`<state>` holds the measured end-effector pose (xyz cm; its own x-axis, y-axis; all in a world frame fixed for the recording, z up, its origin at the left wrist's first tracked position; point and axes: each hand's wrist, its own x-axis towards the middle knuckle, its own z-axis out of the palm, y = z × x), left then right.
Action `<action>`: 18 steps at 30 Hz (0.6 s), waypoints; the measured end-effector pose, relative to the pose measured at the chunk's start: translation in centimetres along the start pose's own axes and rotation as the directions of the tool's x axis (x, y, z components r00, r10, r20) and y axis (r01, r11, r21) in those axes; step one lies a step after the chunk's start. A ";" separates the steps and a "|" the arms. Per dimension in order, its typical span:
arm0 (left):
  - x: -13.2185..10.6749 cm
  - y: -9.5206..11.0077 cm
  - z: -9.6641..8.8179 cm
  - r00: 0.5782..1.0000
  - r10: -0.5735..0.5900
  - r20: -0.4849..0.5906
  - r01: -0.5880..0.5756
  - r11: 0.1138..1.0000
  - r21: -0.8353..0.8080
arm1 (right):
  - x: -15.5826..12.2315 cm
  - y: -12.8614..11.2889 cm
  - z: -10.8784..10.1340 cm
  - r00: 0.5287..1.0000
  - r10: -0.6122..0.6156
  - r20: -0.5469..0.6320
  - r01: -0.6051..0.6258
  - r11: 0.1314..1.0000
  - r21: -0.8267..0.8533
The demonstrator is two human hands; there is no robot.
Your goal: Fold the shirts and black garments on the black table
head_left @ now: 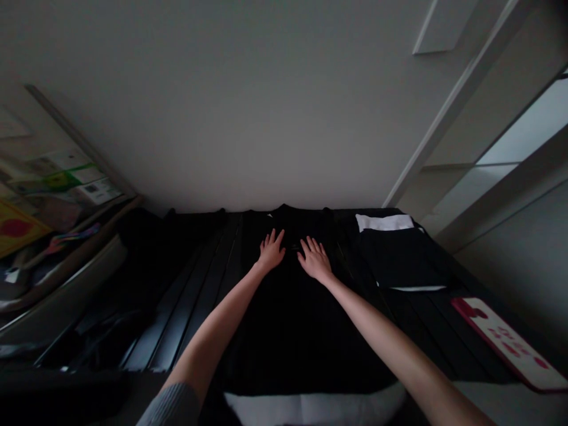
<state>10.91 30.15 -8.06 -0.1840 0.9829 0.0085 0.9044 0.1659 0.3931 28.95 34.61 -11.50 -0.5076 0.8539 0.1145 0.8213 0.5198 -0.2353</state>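
Note:
A black garment (306, 331) lies spread out on a dark slatted surface (166, 331), with a white band (310, 408) along its near edge. On its far part my left hand (271, 251) rests palm down, fingers spread and holding nothing. Close beside it, to the right, my right hand (314, 258) lies flat on the same cloth, its fingers also stretched out. The dark fabric hides most folds and seams. The exact kind of garment is hard to make out in the dim light.
To the right is a folded dark garment (399, 254) with white edges. A red-rimmed white phone case (510, 343) lies nearer at right. Dark cloth (146, 236) sits at left, beside a bin-like holder (66, 260) with mixed items. A pale wall (266, 106) rises behind.

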 end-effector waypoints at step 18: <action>-22.8 -1.0 -5.4 0.924 -0.330 -0.194 0.378 0.869 0.318 | -0.7 0.7 -0.4 0.999 0.032 -0.006 -0.032 0.998 -0.063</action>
<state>12.14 7.15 -3.71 -0.5436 0.8374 0.0568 0.8392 0.5412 0.0522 30.01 34.42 -11.34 -0.4798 0.8700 0.1133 0.8518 0.4928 -0.1776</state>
